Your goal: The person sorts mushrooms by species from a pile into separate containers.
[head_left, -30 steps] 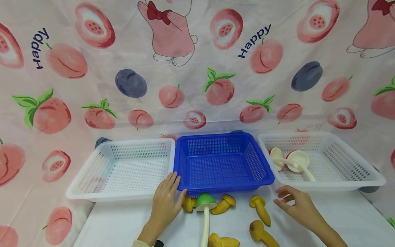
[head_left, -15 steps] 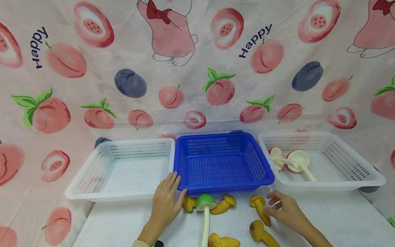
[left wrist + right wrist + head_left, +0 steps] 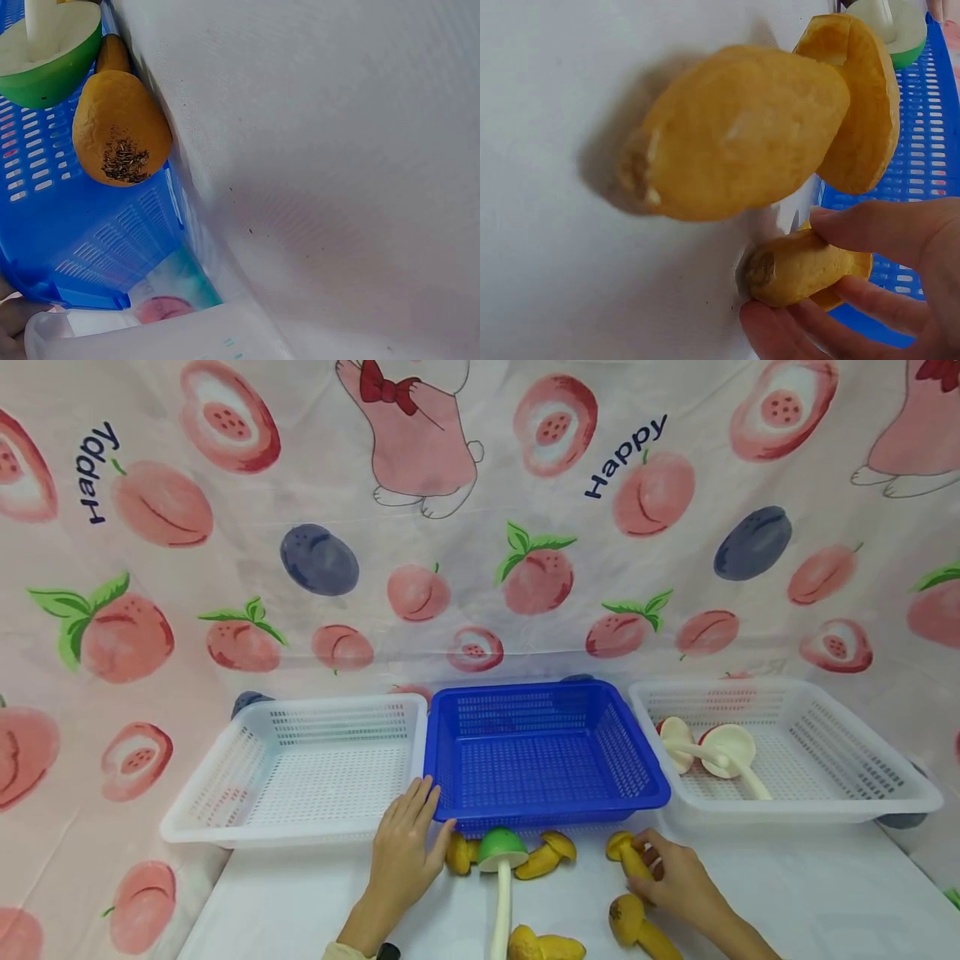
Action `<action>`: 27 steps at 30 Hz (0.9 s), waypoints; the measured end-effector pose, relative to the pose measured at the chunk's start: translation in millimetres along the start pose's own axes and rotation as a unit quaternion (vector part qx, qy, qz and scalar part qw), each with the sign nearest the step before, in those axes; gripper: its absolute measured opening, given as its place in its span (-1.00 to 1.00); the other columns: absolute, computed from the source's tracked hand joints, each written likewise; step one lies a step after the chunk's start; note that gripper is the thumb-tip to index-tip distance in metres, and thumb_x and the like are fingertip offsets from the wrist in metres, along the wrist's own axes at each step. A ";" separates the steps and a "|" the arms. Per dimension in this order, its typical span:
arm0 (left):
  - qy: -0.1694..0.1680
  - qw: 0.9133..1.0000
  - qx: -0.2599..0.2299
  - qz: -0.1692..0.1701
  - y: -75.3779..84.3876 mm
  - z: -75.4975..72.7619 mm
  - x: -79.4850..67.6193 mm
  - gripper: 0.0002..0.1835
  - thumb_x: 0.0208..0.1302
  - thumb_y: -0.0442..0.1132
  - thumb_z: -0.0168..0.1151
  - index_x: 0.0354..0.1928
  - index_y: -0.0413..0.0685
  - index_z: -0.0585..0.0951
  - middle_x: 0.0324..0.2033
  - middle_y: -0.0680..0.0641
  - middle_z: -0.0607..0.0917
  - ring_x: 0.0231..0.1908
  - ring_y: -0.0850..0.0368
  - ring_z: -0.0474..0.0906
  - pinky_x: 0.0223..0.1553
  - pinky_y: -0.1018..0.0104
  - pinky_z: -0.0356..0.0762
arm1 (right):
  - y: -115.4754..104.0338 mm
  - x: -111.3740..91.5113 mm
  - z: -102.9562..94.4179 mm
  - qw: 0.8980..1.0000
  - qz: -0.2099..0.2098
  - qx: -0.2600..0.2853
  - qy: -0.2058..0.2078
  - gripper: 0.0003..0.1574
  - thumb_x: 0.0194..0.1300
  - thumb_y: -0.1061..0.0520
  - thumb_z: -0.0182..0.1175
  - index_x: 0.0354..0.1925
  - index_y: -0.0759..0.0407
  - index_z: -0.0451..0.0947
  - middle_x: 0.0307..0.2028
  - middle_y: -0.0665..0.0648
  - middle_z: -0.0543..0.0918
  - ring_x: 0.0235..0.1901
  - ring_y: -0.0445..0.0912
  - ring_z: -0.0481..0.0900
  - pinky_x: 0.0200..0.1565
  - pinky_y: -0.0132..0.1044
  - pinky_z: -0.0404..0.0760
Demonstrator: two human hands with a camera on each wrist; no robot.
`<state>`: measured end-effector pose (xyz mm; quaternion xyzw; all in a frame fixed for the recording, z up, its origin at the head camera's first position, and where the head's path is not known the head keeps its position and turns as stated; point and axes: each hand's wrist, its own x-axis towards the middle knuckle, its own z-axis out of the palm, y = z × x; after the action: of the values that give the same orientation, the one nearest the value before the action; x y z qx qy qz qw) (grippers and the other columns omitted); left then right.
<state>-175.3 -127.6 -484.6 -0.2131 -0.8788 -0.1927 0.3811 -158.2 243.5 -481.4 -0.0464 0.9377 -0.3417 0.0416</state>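
Thumb and fingers of my right hand (image 3: 678, 881) are round the stem of a yellow toy mushroom (image 3: 622, 846), which lies on the table right of centre. In the right wrist view the stem (image 3: 795, 270) sits between thumb and fingertips. A second yellow mushroom (image 3: 637, 928) lies just in front of that hand. My left hand (image 3: 405, 852) rests with straight fingers at the front left corner of the blue basket (image 3: 551, 817), holding nothing. Beside it are a green-capped mushroom (image 3: 502, 852) with a long white stem and two yellow mushrooms (image 3: 461, 854), (image 3: 547, 856).
One more yellow mushroom (image 3: 546, 946) lies at the near edge of view. A white basket (image 3: 292, 839) stands left of the blue one. The right white basket (image 3: 817, 812) contains two pale long-stemmed mushrooms (image 3: 731, 750). A fruit-print cloth (image 3: 480, 560) hangs behind.
My right hand has moved left and slightly down from beside the yellow mushroom, and its fingers have come round the stem. The left hand has stayed in place.
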 end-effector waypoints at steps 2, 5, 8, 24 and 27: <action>0.000 1.000 0.000 0.000 0.3 0.1 0.4 -0.50 0.20 -0.08 0.21 0.05 -0.35 0.58 0.12 -0.29 0.53 0.18 -0.21 0.41 0.10 -0.15 0.39 | 1.2 0.1 0.2 1.000 -0.013 -0.006 0.004 -0.52 -0.10 0.20 0.46 -0.17 0.20 0.50 -0.42 0.03 0.58 -0.49 -0.16 0.48 -0.47 -0.36 0.51; 0.000 1.000 0.002 0.000 0.8 -0.1 0.0 -0.50 0.19 -0.08 0.21 0.04 -0.35 0.58 0.11 -0.30 0.54 0.17 -0.21 0.42 0.09 -0.15 0.40 | 3.5 -0.8 -0.2 0.999 -0.035 -0.008 0.004 -0.54 -0.10 0.20 0.45 -0.17 0.17 0.52 -0.42 0.02 0.59 -0.49 -0.16 0.47 -0.46 -0.38 0.50; -0.001 1.000 0.005 -0.002 1.2 -0.2 -0.4 -0.50 0.19 -0.08 0.22 0.04 -0.35 0.58 0.11 -0.30 0.54 0.17 -0.21 0.42 0.09 -0.15 0.40 | 3.6 -2.9 -3.2 0.999 -0.054 -0.001 -0.002 -0.53 -0.09 0.19 0.44 -0.15 0.17 0.53 -0.40 0.02 0.60 -0.47 -0.17 0.47 -0.44 -0.39 0.50; -0.003 1.000 0.010 0.002 1.0 1.0 0.2 -0.50 0.20 -0.08 0.21 0.05 -0.34 0.58 0.12 -0.29 0.53 0.18 -0.20 0.41 0.09 -0.15 0.40 | -21.6 -12.5 -26.8 0.993 -0.111 0.008 0.026 -0.53 -0.01 0.16 0.44 -0.09 0.15 0.55 -0.34 0.01 0.64 -0.44 -0.21 0.50 -0.48 -0.42 0.54; -0.003 1.000 0.010 0.000 1.2 0.2 -0.2 -0.50 0.20 -0.08 0.20 0.05 -0.34 0.58 0.13 -0.29 0.53 0.18 -0.20 0.41 0.10 -0.15 0.40 | -27.4 -13.4 -30.2 0.991 -0.125 0.006 0.037 -0.55 -0.01 0.16 0.44 -0.10 0.13 0.56 -0.33 0.00 0.64 -0.44 -0.24 0.49 -0.48 -0.41 0.55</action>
<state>-174.7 -126.5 -484.6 -0.2098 -0.8820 -0.1830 0.3803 -146.7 243.4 -440.1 -0.1505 0.9234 -0.3512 -0.0360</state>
